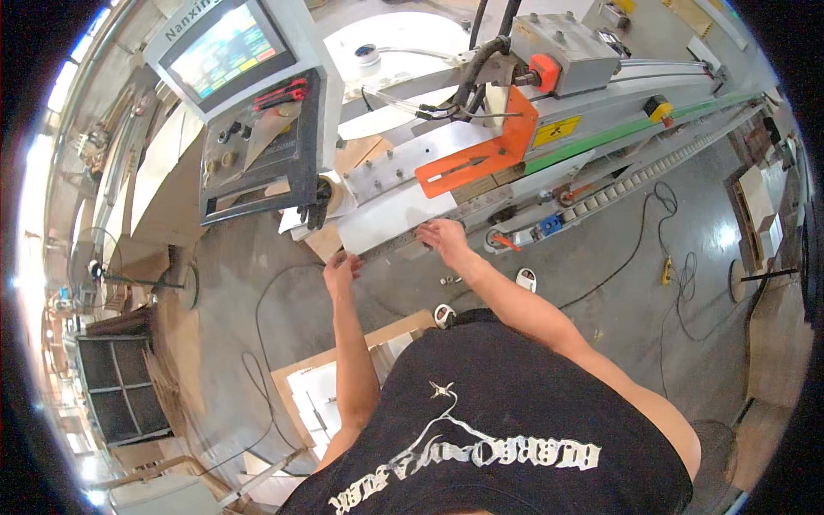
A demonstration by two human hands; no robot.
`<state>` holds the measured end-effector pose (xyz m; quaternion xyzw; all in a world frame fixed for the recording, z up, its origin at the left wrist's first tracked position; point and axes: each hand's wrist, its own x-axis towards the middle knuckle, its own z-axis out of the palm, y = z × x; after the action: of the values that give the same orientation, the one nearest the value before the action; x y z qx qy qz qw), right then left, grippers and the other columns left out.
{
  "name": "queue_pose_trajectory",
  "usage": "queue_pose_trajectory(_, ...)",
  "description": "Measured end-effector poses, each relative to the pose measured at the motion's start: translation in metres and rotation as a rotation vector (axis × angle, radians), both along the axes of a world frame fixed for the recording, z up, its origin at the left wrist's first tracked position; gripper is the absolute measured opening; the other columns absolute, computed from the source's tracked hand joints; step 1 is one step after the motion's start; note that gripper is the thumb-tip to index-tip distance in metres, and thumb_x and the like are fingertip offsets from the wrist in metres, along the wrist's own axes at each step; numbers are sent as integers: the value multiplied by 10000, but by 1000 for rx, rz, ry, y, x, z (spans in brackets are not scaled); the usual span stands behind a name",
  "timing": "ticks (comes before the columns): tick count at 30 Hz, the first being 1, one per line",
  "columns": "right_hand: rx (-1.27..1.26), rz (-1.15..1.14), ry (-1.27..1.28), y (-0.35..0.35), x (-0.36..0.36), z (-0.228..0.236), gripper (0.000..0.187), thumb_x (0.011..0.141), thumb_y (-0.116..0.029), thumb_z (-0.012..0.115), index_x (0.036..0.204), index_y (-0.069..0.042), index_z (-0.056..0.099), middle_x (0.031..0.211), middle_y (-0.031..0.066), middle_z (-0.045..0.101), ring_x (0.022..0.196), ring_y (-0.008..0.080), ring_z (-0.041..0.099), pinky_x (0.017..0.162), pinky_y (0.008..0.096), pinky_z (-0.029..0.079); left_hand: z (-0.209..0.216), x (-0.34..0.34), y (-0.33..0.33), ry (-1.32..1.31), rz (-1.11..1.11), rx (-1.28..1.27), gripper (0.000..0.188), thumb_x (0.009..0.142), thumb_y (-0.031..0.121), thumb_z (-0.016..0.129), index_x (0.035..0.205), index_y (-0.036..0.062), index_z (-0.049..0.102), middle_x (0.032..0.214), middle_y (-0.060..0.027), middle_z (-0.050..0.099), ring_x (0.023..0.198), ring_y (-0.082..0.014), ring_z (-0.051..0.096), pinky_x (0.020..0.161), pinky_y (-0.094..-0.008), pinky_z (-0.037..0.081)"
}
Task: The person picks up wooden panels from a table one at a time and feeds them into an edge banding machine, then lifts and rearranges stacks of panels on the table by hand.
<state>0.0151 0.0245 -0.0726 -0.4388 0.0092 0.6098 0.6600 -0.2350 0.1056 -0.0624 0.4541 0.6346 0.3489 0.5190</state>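
A flat white panel [390, 221] lies on the near edge of the machine's bed, its right end by an orange guard [481, 154] marked with an arrow. At the panel's near left corner, my left hand [342, 269] has its fingers closed on the edge. Farther right, my right hand [443, 240] pinches the same near edge, fingers bent over it. The undersides of both grips are hidden.
A control console with a lit screen [227, 53] stands at the left, red-handled pliers [281, 94] on its ledge. The machine's roller track [635, 178] runs off to the right. Black cables [622, 270] cross the floor. White pieces [316, 395] lie in a cardboard-edged stack beside me.
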Motion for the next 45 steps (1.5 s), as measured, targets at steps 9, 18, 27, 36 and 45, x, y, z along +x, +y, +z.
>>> queue_pose_trajectory(9, -67, -286, 39, -19, 94, -7, 322, 793, -20, 447, 1090, 105, 444, 1011, 218, 601, 955, 320, 627, 868, 396, 528, 10, 92, -20, -482, -169, -227, 400, 839, 63, 627, 1181, -69, 465, 986, -176, 660, 854, -230, 674, 641, -287, 523)
queue_pose_trajectory(18, -37, -402, -146, -49, 177, -11, 354, 793, -35, 471, 1136, 42, 439, 1034, 188, 610, 906, 308, 640, 815, 395, 529, 7, 193, -46, -441, -323, -185, 397, 883, 123, 611, 1215, -56, 488, 1047, -152, 642, 950, -207, 642, 788, -304, 521)
queue_pose_trajectory(27, -492, 533, -2007, -163, 190, -16, 449, 807, -298, 608, 1219, -132, 546, 1323, 104, 504, 1291, 273, 399, 1050, 595, 242, -3, 132, -97, -441, -587, -318, 450, 890, 276, 609, 1246, 17, 517, 1057, -80, 645, 959, -187, 621, 796, -324, 494)
queue_pose_trajectory(36, -513, 550, -2346, -153, 199, -53, 358, 765, -261, 660, 1117, -221, 604, 1301, 5, 490, 1288, 215, 373, 1027, 667, 160, -225, -134, -252, 388, -810, -638, 430, 814, 482, 633, 887, 61, 680, 812, -112, 686, 755, -213, 657, 722, -439, 525)
queue_pose_trajectory(45, -558, 531, -2138, -128, 212, -72, 201, 764, -305, 614, 892, -172, 696, 1076, 108, 637, 1102, 311, 514, 883, 591, 351, -277, -238, -396, 590, 910, -857, 649, 768, 405, 661, 1250, 18, 465, 1196, -231, 546, 1012, -398, 578, 876, -540, 460)
